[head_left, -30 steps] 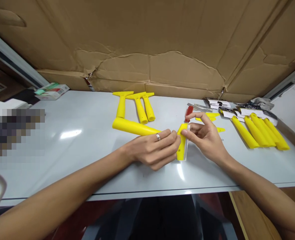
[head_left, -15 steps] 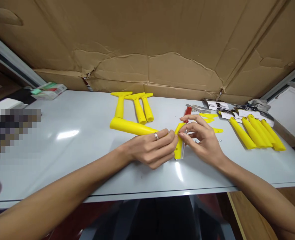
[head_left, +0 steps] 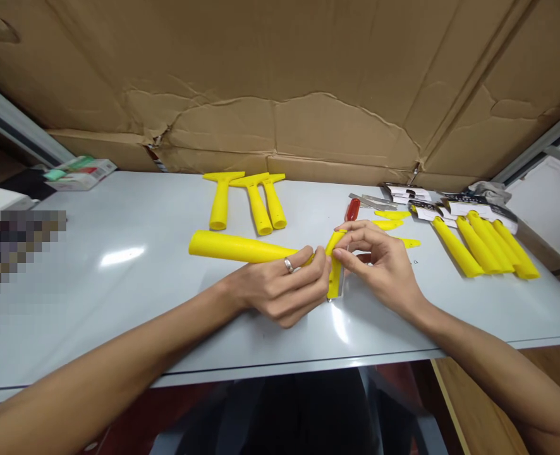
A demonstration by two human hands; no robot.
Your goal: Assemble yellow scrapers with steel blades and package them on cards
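A yellow plastic scraper [head_left: 235, 246] lies across the front of the table, its thick handle pointing left. My left hand [head_left: 284, 287], with a ring on one finger, is closed around the handle near the head. At the head's upper part, my right hand [head_left: 382, 262] pinches with thumb and fingers. A thin metal blade [head_left: 343, 282] runs along the head's right edge, partly covered by my fingers. Just beyond my right hand lies a red-handled tool [head_left: 353, 210], its far part hidden.
Three yellow scraper handles [head_left: 220, 202] lie behind the held one. Loose metal blades [head_left: 375, 202] and flat yellow pieces [head_left: 388, 224] are at right. Further right, several yellow handles [head_left: 486, 246] rest beside printed cards [head_left: 472, 207]. A cardboard sheet [head_left: 242, 57] walls the back.
The scraper's handle end has swung left, away from the standing-off handle behind it. Both hands stay at the head, the left shifted slightly left. The view has shifted a little.
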